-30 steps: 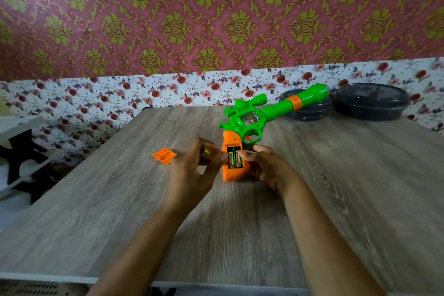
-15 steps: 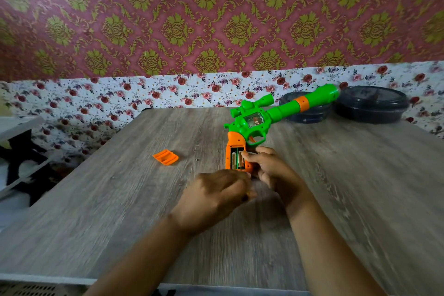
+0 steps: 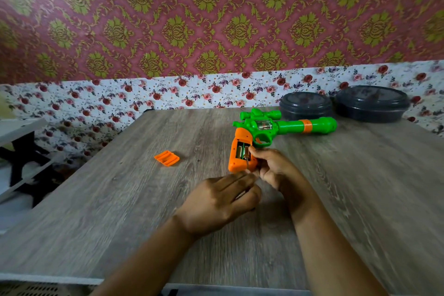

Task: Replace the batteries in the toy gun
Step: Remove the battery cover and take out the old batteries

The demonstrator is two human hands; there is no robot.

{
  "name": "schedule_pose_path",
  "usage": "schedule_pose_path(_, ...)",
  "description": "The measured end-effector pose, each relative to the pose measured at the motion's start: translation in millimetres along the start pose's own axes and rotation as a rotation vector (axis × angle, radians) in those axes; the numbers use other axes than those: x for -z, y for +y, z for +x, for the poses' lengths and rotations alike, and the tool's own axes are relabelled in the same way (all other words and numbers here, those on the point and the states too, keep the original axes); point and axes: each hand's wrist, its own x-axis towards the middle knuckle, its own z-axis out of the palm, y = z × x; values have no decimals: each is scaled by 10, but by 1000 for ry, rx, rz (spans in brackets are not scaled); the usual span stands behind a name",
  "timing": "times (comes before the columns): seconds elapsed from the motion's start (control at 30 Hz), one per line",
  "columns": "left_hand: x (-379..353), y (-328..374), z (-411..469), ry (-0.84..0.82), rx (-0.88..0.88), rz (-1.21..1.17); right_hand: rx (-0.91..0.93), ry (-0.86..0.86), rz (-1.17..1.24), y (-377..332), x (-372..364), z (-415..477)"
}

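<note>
Big picture first: a grey wood-grain counter fills the view. At its far right edge, against the wall, sits a dark round lidded tub, with a wider dark tub just to its right.

In front of them lies the toy gun, flat on its side on the counter. It has a green body and scope, and the barrel with its orange band points right, the muzzle ending just in front of the tubs; whether it touches them, I cannot tell. The orange grip angles down toward the person.

Now the hands. The right hand has its fingers wrapped round the lower part of the grip, thumb up at the edge of the battery compartment. The left hand sits just below the grip, knuckles up, fingers curled in on a thin tool whose dark shaft reaches up to the compartment.

That compartment is open, and the batteries show inside as dull metal cylinders.

Off to the left, well apart from the gun, the orange battery cover lies on the counter, and just right of it is a tiny dark speck, too small to identify.
</note>
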Motion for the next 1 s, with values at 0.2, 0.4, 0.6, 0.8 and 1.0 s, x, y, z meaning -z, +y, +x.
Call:
schedule_pose_path(0.2, 10, 37, 38, -6, -4, 26, -4, -4, 39, -4, -14, -14)
schedule_pose_path(0.4, -27, 55, 33, -11, -59, 78, -11, 10, 26, -11, -19, -36)
schedule_pose_path(0.6, -47, 46, -4, -55, -130, 117, -4, 44, -16, -21, -18, -17)
schedule_pose_path(0.8, -48, 31, 10, -15, 45, -68, -11, 51, -27, -31, -24, -32)
schedule_pose_path(1.0, -46, -16, 41, 107, 307, -251, 5, 22, -57, -20, -8, -19)
